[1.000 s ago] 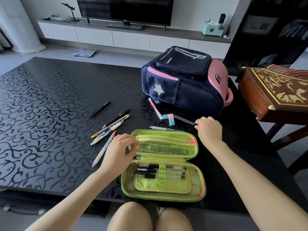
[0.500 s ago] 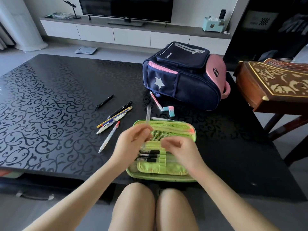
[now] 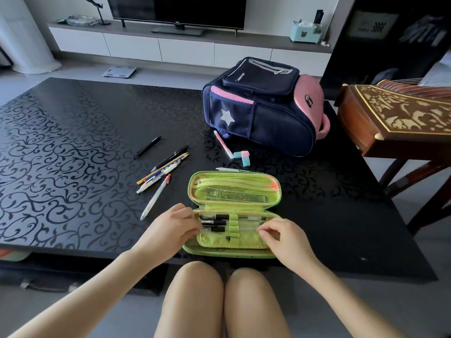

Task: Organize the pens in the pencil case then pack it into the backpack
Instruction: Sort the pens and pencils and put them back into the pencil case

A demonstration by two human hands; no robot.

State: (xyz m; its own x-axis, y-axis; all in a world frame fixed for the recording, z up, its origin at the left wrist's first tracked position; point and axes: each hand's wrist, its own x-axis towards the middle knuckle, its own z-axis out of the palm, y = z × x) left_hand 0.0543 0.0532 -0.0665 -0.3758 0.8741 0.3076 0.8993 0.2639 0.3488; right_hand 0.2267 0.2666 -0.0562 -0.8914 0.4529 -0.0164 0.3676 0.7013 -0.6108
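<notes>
A green pencil case (image 3: pixel 235 191) lies open at the near table edge, mesh lid away from me. Three black-capped pens (image 3: pixel 216 223) sit in its elastic loops. My left hand (image 3: pixel 170 229) pinches the left end of a clear pen (image 3: pixel 245 232) lying across the loops, and my right hand (image 3: pixel 286 241) pinches its right end. Loose on the table are a black pen (image 3: pixel 147 147), a bunch of pens and pencils (image 3: pixel 166 165), a red-tipped white pen (image 3: pixel 156 196), a pink pen (image 3: pixel 223 143) and a white pen (image 3: pixel 228 169) behind the case. The navy and pink backpack (image 3: pixel 268 118) lies zipped behind them.
A pink and teal eraser (image 3: pixel 242 158) lies by the pink pen. The black patterned table (image 3: pixel 73 147) stretches left. A carved wooden instrument (image 3: pixel 400 118) stands at the right, close to the backpack. My knees are under the near edge.
My right hand came back from the table near the backpack. The clear pen went from upright in my left hand down across the case's loops, with both hands now on it.
</notes>
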